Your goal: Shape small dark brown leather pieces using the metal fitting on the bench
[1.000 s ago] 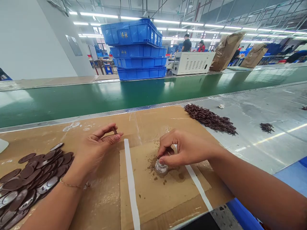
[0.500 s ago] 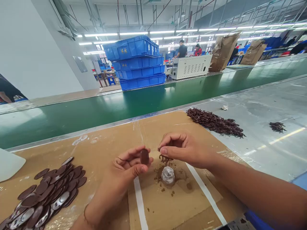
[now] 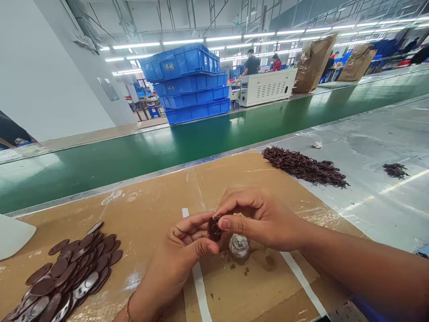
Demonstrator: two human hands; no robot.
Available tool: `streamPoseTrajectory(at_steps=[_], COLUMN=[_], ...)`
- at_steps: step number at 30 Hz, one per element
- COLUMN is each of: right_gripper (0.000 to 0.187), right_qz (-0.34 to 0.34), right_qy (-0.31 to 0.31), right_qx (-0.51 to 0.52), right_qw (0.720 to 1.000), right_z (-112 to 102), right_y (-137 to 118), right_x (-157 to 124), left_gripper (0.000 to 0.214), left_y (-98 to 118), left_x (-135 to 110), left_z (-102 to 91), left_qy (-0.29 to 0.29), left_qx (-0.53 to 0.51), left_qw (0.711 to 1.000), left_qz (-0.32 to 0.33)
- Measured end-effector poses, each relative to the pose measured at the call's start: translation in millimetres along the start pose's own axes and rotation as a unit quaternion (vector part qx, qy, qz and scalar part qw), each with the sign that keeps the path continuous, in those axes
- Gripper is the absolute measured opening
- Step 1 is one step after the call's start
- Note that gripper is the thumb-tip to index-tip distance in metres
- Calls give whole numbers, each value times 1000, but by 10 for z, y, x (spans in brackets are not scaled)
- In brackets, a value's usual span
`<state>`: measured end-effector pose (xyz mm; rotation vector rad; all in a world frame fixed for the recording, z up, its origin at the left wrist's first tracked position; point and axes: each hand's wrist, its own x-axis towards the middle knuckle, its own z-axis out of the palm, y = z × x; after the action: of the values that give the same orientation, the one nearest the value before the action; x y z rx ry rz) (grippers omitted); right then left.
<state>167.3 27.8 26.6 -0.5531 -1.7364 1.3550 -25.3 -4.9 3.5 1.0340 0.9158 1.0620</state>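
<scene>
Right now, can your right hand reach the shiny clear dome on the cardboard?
Probably yes: the right hand is just above the clear dome, with nothing between, but it's busy pinching a brown disc.

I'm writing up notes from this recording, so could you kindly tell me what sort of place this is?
It looks like a factory assembly hall: a long green conveyor belt runs past the workbench, blue plastic crates stand stacked behind it, and a person in a dark shirt stands further along the line.

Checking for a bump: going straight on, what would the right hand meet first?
The right hand meets the dark brown oval disc first, held by the left hand; it seems already touching.
</scene>
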Motion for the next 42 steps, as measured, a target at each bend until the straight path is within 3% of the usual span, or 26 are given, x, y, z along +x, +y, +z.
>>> streamPoseTrajectory(at_steps=[9, 15, 24, 31, 38, 42], right_gripper=[11, 14, 10, 18, 13, 17], right_qz=[-38, -9, -31, 23, -37, -6], right_qy=[17, 29, 32, 55, 96, 93], right_qx=[-121, -86, -105, -53, -65, -50], right_qw=[992, 996, 994, 997, 993, 994], right_z=[12, 37, 70, 132, 205, 208], right_y=[-23, 20, 39, 91, 114, 121], right_x=[16, 7, 2, 11, -1, -18], left_gripper=[34, 33, 33, 35, 32, 28], left_y=[14, -8, -5, -24, -26, -34], left_x=[0, 12, 31, 21, 25, 21], left_z=[12, 8, 40, 46, 50, 57], left_qy=[5, -2, 28, 45, 61, 76], left_qx=[0, -2, -8, 0, -19, -21], left_qw=[1000, 1000, 1000, 999, 998, 997], left_qz=[-7, -8, -3, -6, -4, 0])
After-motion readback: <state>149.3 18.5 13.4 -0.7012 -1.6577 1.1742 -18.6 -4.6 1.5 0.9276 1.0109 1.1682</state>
